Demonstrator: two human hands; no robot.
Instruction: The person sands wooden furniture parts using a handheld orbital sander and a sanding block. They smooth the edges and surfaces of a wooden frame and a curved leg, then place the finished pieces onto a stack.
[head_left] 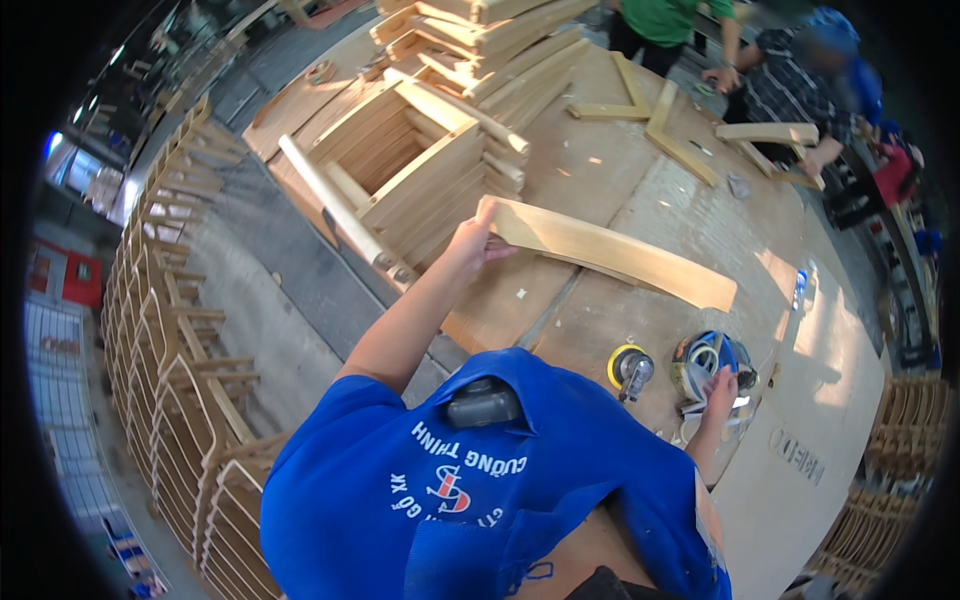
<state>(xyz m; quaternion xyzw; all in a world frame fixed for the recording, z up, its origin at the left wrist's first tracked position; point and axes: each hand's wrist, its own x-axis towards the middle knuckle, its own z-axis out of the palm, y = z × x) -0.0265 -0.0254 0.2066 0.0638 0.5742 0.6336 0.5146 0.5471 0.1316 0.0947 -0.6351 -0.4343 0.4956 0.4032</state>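
My left hand (474,243) grips one end of a curved, pale wooden slat (610,250), fingers wrapped round it. The slat reaches across to the right above the worktable (640,215), and part of a lower edge shows beneath it. My right hand (720,388) is at the right, with fingers curled beside a blue-and-white bundle (703,362) of looped material; what lies in those fingers is too small to make out. Just left of that bundle, a round sander (631,371) with a yellow rim and dark body rests on the tabletop.
Stacked wooden frames (420,150) stand on the table's far left, with more stacked pieces behind. Angled wooden parts (675,140) lie toward the far side, near a person in green (660,20) and another in a checked shirt (790,80). Rows of chair frames (170,370) line the floor left.
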